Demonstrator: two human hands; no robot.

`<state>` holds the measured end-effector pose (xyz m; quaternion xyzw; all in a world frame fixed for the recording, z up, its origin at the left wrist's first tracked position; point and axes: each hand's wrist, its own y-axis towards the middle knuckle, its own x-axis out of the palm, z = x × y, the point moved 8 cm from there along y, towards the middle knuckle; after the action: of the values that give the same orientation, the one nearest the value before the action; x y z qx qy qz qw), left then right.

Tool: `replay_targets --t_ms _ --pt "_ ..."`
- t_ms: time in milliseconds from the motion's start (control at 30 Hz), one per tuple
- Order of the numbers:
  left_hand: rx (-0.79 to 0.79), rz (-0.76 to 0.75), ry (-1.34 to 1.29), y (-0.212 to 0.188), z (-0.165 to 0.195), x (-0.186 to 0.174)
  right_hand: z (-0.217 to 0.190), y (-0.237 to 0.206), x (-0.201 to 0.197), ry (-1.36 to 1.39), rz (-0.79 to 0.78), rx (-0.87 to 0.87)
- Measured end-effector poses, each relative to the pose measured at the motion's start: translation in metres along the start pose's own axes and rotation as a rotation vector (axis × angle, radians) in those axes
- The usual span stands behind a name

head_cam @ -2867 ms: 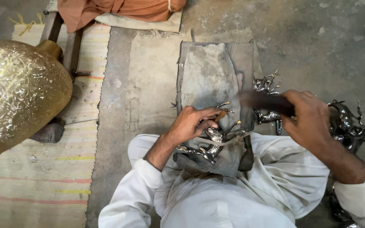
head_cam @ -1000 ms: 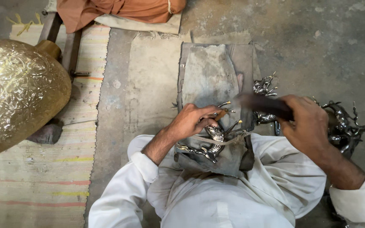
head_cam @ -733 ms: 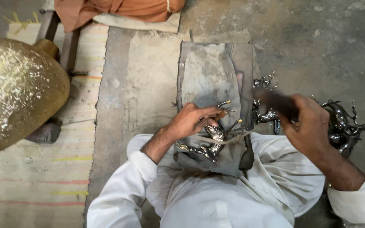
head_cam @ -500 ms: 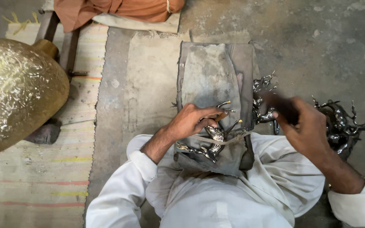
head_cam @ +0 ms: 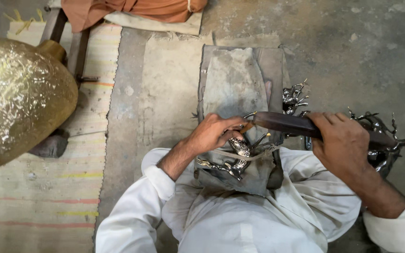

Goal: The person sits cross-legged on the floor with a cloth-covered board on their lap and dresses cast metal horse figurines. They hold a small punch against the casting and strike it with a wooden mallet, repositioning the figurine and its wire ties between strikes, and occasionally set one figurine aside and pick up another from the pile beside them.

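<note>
Rough grey concrete floor [head_cam: 362, 51], striped woven mat [head_cam: 38, 197], orange cloth bundle [head_cam: 137, 9], flat dull light.

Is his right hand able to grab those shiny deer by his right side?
Probably yes, but not straight away. The right hand lies right beside the shiny deer figures with nothing between them, yet it is gripping the dark tool and would have to let go first.

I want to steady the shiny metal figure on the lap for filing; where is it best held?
Grip the metal figure across its thick body, from the left, as the left hand does. Its thin prongs look fragile, and the right hand works the dark file from the right.
</note>
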<state>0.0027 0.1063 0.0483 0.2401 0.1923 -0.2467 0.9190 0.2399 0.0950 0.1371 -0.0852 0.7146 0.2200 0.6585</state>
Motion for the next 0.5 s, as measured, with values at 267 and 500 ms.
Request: replay_targets --t_ms 267,500 --pt "0.012 -0.042 0.037 0.004 -0.006 0.005 0.011 -0.005 -0.008 0.234 0.142 0.078" --pt "0.028 -0.041 0.063 0.004 0.001 0.003 0.012 -0.011 -0.006 0.283 0.15 0.099"
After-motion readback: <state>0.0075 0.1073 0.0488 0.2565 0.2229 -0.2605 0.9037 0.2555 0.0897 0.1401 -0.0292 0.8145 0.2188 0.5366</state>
